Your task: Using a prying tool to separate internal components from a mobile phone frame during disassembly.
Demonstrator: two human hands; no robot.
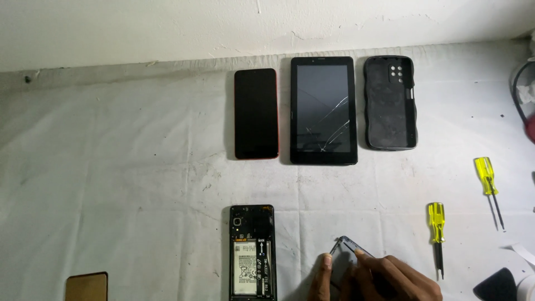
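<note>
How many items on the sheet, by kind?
Intact phones/tablets: 2, a red-edged phone and a cracked tablet
Opened phone: 1
Black phone case: 1
Yellow-handled screwdrivers: 2
Dark plastic part: 1, held in the hand
Brown panel at the bottom edge: 1
Total: 8

Red-edged phone (256,113), cracked tablet (324,110) and black case (390,102) lie in a row; two yellow-handled screwdrivers (436,229) lie right.

Dim, even overhead light; sharp focus, soft shadows.
</note>
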